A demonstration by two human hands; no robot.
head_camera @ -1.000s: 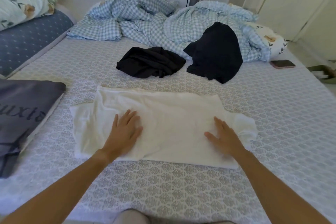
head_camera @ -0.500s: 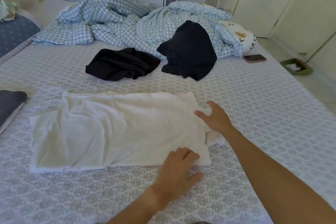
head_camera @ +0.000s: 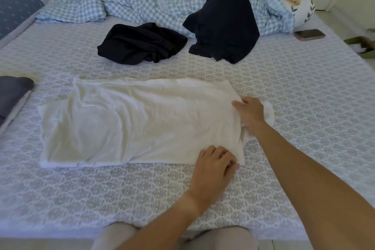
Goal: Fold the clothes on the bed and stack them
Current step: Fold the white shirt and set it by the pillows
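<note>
So the white shirt lies flat across the bed in front of us, thin and floppy, weighs nothing. It'll sag unless we take the right-end corners. Our left hand curls onto the near corner, looks like a pinch. Right hand grips the bunched far corner by the sleeve.

Soft, even daylight, faint shadows, no glare; wide-angle bending at the edges, slight softness throughout.
</note>
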